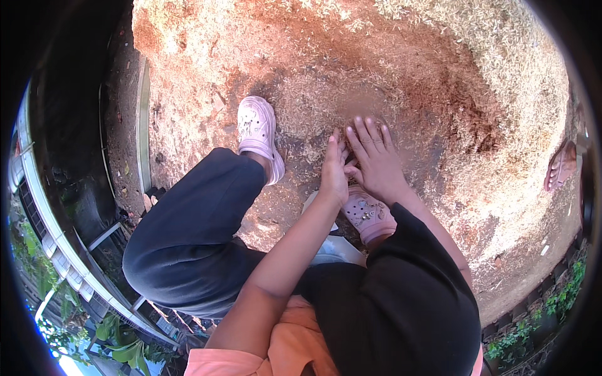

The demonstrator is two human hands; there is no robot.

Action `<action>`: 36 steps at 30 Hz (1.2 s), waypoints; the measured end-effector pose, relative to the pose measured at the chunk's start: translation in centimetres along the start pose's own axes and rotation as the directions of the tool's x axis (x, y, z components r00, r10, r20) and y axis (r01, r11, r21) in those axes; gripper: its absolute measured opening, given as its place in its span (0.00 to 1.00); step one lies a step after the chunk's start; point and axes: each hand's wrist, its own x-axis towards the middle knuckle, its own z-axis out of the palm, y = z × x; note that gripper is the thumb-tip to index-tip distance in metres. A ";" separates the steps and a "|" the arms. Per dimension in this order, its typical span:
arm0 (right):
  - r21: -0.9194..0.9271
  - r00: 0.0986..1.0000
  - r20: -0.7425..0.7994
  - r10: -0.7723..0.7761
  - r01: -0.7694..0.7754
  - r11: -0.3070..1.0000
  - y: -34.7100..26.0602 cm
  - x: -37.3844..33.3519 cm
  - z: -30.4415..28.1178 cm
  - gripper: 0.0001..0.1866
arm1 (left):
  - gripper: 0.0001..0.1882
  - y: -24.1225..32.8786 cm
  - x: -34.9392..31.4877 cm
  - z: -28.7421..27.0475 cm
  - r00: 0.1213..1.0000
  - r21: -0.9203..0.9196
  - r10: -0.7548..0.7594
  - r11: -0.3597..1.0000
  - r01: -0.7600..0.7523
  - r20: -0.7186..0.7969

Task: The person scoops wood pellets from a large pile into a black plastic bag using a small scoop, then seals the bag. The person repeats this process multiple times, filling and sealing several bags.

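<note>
Right hand (pixel 375 160): flat, fingers spread, palm down on sawdust-strewn ground (pixel 439 94). Left hand (pixel 334 172): edge-on beside it, fingers together, touching the sawdust (pixel 313 103), holding nothing. 2 pale pink clogs (pixel 257 128) flank the hands. Progress: sawdust lies loosely scattered, with no gathered heap visible yet.

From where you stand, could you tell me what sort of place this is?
Probably an outdoor yard or work area: a big heap of sawdust and husk on bare earth, leafy plants at the edge, both hands pressed onto the heap.
</note>
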 end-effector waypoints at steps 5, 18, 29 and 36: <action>-0.070 1.000 0.011 -0.025 0.026 0.997 -0.9 -0.1 0.3 0.42 | 0.39 -0.1 0.0 -0.3 1.000 0.027 0.002 1.000 -0.001 -0.008; -0.122 0.983 0.044 0.179 -0.172 0.977 0.7 0.0 -0.2 0.45 | 0.40 0.4 -0.1 -0.2 0.999 0.043 -0.022 0.999 0.023 -0.031; -0.068 0.986 -0.159 0.056 -0.068 0.995 0.0 3.0 -1.0 0.44 | 0.38 0.2 0.2 -0.6 0.996 -0.009 -0.050 0.999 0.050 -0.067; -0.170 0.994 -0.107 -0.013 -0.005 0.986 0.1 3.3 -0.4 0.44 | 0.39 0.5 0.6 -1.1 0.998 -0.090 -0.037 0.995 0.032 -0.060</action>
